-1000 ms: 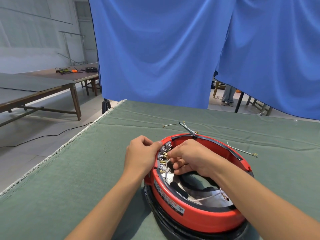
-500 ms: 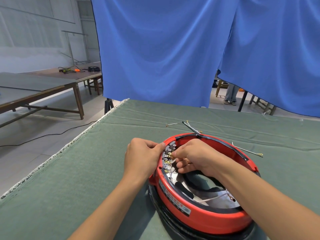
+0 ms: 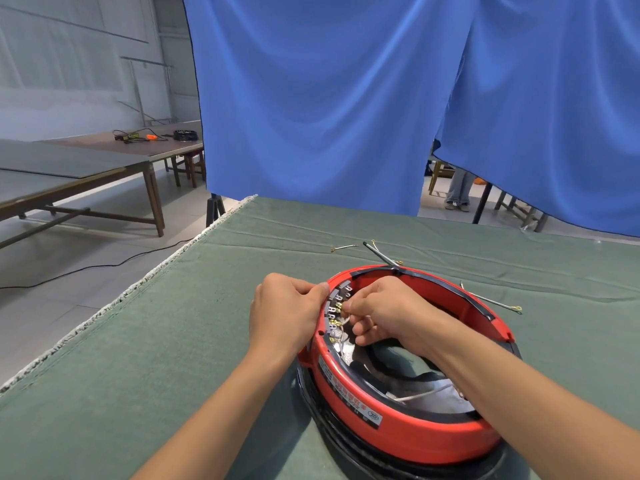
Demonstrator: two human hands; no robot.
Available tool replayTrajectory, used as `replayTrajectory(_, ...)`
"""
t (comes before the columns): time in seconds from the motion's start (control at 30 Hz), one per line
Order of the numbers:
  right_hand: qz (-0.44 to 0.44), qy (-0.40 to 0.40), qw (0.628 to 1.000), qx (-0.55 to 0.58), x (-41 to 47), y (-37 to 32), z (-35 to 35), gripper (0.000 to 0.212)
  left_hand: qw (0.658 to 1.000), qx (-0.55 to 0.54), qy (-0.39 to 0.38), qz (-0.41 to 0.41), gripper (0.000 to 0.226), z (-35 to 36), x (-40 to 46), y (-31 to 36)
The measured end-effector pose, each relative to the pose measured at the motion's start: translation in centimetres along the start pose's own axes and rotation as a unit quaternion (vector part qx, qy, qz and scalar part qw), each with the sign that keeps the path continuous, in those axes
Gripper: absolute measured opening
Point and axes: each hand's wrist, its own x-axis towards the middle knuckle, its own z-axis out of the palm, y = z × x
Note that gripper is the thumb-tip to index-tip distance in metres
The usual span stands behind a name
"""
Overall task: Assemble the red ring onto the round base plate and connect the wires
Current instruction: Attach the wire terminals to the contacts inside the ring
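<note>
Ring, red, sits on the black base plate on the table. We see the left hand pinch its outer rim, while the right hand, inside it, has fingers curled on a wire at the terminals.

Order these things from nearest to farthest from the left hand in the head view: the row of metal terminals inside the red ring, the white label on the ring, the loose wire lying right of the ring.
1. Row of metal terminals: just right of the left hand, inside the red ring.
2. White label: on the ring's near outer wall.
3. Loose wire: on the cloth beyond the ring's right side.
</note>
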Motion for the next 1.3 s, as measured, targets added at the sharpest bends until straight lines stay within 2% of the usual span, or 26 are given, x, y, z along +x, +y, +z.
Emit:
replayTrajectory(0.37,-0.012,-0.002,1.000,-0.010,0.2,0.2,0.2,0.023,1.000,-0.002,0.000,0.004,0.027,0.0,-0.2,-0.1)
replayTrajectory(0.5,-0.001,0.006,1.000,0.009,0.4,0.1,0.2,0.021,1.000,0.006,-0.002,0.016,0.035,0.2,-0.1,-0.2)
replayTrajectory(0.6,-0.004,-0.013,1.000,-0.010,0.3,0.2,0.1,0.023,1.000,-0.007,-0.003,0.005,0.027,0.1,0.0,-0.3)
replayTrajectory(0.73,-0.009,-0.009,0.995,-0.094,0.1,-0.3,-0.4,0.021,1.000,-0.027,-0.011,-0.010,0.018,0.1,0.1,-0.2)
replayTrajectory(0.83,-0.062,0.056,0.976,-0.199,-0.2,0.0,-0.8,0.014,0.999,-0.045,-0.013,-0.027,0.018,0.2,-0.1,-0.4)
replayTrajectory(0.9,-0.079,0.079,0.971,-0.210,-0.6,0.2,-1.0,0.009,0.998,-0.055,-0.017,-0.038,0.019,0.1,-0.1,-0.3)
replayTrajectory(1.0,-0.087,0.068,0.972,-0.208,-1.3,0.0,-1.3,0.008,0.999,-0.005,-0.023,-0.035,0.019,0.1,-0.1,-0.1)
replayTrajectory(1.17,-0.141,0.086,0.922,-0.349,-2.1,-0.6,-1.7,0.010,0.997,0.014,-0.068,-0.039,0.024,0.4,-0.9,0.6)
replayTrajectory(1.3,-0.152,0.082,0.909,-0.379,-2.5,-0.5,-1.8,0.004,0.998,-0.001,-0.053,-0.021,0.015,0.7,-0.9,0.7)
